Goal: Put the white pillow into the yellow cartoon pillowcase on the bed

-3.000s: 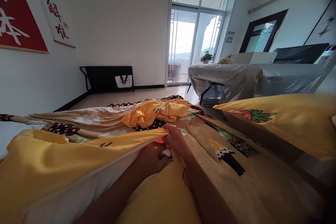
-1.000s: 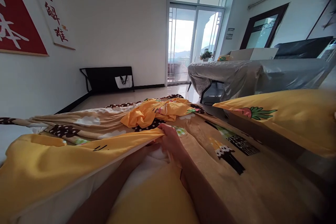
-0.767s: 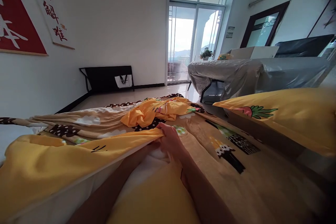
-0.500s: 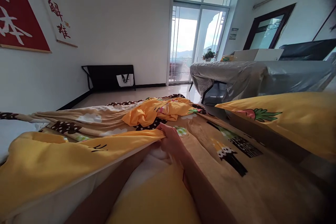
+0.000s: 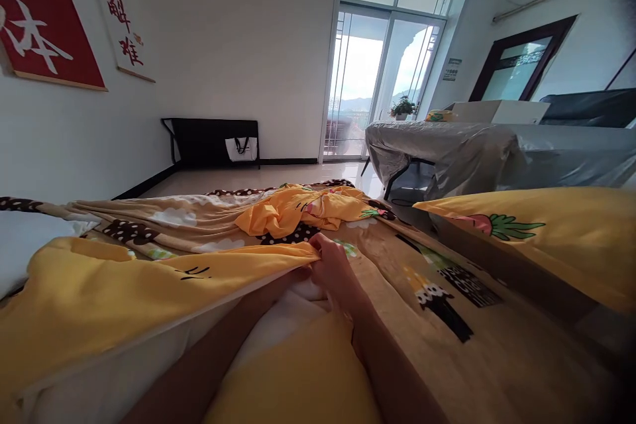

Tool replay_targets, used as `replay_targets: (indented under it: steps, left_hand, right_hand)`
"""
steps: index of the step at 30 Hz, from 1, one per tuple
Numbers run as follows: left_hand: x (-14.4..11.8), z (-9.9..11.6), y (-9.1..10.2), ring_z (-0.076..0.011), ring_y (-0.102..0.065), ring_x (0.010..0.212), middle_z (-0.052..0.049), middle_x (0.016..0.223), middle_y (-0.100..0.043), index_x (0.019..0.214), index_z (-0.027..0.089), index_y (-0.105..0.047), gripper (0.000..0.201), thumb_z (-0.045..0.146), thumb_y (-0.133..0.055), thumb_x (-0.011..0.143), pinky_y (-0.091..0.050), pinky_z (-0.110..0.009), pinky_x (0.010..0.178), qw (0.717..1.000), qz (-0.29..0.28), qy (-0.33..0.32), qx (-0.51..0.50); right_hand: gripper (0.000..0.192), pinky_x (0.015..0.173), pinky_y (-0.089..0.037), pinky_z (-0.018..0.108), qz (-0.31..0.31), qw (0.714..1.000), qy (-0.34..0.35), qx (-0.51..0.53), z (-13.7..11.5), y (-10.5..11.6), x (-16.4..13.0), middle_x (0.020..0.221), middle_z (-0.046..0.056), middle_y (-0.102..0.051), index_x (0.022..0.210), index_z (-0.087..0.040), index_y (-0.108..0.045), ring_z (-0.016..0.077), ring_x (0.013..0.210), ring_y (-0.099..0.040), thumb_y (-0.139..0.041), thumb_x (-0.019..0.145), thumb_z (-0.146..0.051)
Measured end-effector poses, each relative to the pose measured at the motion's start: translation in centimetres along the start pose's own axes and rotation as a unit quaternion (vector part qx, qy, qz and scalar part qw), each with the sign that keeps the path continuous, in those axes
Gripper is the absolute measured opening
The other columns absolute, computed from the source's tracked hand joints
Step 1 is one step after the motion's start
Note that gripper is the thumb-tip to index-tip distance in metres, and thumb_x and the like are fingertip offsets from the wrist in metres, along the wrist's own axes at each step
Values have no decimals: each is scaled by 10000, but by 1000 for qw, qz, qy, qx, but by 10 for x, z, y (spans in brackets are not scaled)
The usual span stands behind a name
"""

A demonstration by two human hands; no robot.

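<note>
A yellow fabric cover (image 5: 163, 291) with a pale inner side and a small black line print stretches from the lower left to the middle. My right hand (image 5: 335, 268) pinches its far edge, thumb and fingers closed on the cloth. My left hand (image 5: 297, 276) reaches in beneath that edge, right beside the right hand. Its fingers are hidden by the fabric and the other hand. White cloth (image 5: 278, 321) and more yellow cloth (image 5: 298, 371) lie between my forearms. Beyond my hands, a crumpled yellow cloth (image 5: 278, 212) rests on a brown patterned blanket (image 5: 387, 298).
At the right, a yellow pillow-like piece (image 5: 571, 232) with a radish print sits over a dark edge. Farther back stands a plastic-covered table (image 5: 447, 146) bearing a white box (image 5: 501, 110). A black folded frame (image 5: 209, 142) leans by the wall with a white bag (image 5: 242, 149).
The view has shifted slightly, so the room appears a little to the right. My right hand keeps its pinch on the yellow cover, with hardly any movement of the cloth.
</note>
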State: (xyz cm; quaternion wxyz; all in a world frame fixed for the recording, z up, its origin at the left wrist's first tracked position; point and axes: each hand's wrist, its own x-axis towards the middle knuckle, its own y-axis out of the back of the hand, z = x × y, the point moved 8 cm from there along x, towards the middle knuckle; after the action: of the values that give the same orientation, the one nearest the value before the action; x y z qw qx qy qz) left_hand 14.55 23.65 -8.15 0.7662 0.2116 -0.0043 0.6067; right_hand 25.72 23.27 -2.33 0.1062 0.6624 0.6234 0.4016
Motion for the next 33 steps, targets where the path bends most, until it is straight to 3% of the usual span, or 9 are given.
replay_targets:
  steps: [4,7,13,17,25,33]
  left_hand:
    - [-6,1,-3,-255,-569,1123,-70,1266,-602,1158,181,-596,495,396,-656,716,-429,-414,1010,987,-13,85,-138]
    - [-7,9,-5,-260,-529,1162,-65,1272,-592,1083,184,-625,518,405,-728,625,-385,-391,1039,971,-21,99,-215]
    - [-6,11,-9,-269,-535,1106,-50,1077,-666,868,170,-662,338,409,-727,638,-383,-373,1004,976,-42,105,-188]
    - [-1,-5,-5,-282,-543,1087,-52,1065,-670,913,174,-664,390,407,-739,609,-378,-400,1003,978,-7,116,-172]
    - [1,-25,-8,-285,-512,1170,-65,1216,-624,1105,189,-632,534,422,-726,634,-346,-429,1051,976,-23,116,-184]
    - [-3,-2,-3,-275,-534,1125,-58,1174,-641,1042,186,-641,450,391,-717,649,-378,-399,1019,980,-3,106,-166]
  right_hand:
    - [126,527,-218,238,-39,996,-41,-72,6,-2,-1,635,24,-614,630,-185,-576,132,609,-480,-485,602,-102]
    - [92,520,-217,235,-68,995,-37,-70,7,-4,-1,587,7,-585,581,-184,-565,124,599,-484,-512,594,-110]
    - [108,464,-272,182,-145,988,-46,33,10,-17,-2,543,-23,-540,578,-180,-519,98,524,-522,-466,658,-131]
    - [80,432,-302,159,-143,984,-59,85,10,-18,-1,555,-40,-520,584,-176,-518,88,505,-509,-488,637,-123]
    - [187,409,-356,162,-172,973,-63,141,6,-20,-4,528,-48,-471,617,-169,-609,78,440,-464,-432,643,-119]
    - [132,417,-309,165,-155,981,-59,102,6,-16,-2,472,-43,-459,517,-171,-511,87,440,-477,-429,610,-123]
